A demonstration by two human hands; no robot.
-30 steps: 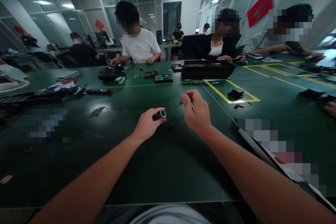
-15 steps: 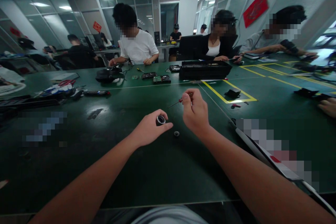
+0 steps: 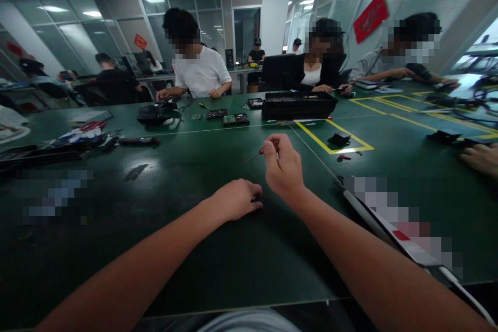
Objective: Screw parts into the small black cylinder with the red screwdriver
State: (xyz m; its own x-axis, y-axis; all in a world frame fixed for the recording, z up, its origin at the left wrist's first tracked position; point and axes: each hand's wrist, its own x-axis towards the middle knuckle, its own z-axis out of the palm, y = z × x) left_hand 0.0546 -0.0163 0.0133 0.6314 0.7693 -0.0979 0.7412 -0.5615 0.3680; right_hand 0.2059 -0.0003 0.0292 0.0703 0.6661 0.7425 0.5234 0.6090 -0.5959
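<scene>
My right hand (image 3: 284,168) is closed on a small screwdriver (image 3: 261,152) with a red handle; its thin shaft points left and slightly down, above the green table (image 3: 218,264). Lower and to the left, my left hand (image 3: 237,199) is turned palm down, thumb and fingers curled together close to the tabletop. Something small and dark shows between its thumb and fingers, mostly hidden, and I cannot make out what it is. The black ring-shaped part and the small round piece seen earlier do not show clearly now.
A black tray (image 3: 299,106), circuit boards (image 3: 236,119) and a black case (image 3: 155,114) lie across the table. A black pen-like tool (image 3: 139,141) is at left, a white-edged device (image 3: 412,249) at right. People sit opposite; a person's hand (image 3: 482,158) rests far right.
My left hand has moved right and down to where the small round piece lay, turning palm down over it. My right hand still holds the screwdriver. The view has shifted slightly.
</scene>
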